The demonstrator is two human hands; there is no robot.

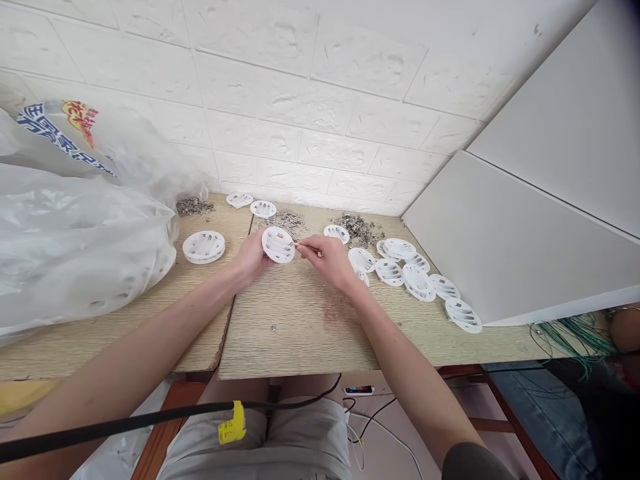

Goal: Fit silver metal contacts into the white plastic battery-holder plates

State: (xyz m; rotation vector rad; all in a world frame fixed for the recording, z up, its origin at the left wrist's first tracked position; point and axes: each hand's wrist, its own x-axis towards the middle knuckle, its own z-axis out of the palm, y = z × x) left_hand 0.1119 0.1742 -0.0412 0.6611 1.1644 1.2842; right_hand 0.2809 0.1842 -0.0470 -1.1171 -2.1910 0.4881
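My left hand [253,257] grips a round white battery holder [278,245] by its left edge and tilts it up over the table. Long troughs and small metal contacts show on its face. At the holder's right edge, my right hand [327,257] is closed in a pinch, with a small thin thing [299,245] at the fingertips that I cannot make out. Just behind lies a spread of tiny metal pieces [287,220]. A darker heap of metal pieces [357,228] sits farther right, close to another white holder [337,233].
Several white holders [419,280] lie in overlapping groups on the right, and a stack [204,247] stands on the left. Large plastic bags [75,233] fill the left side. Green wires [575,340] lie at the right end. A black cable [165,419] crosses in front.
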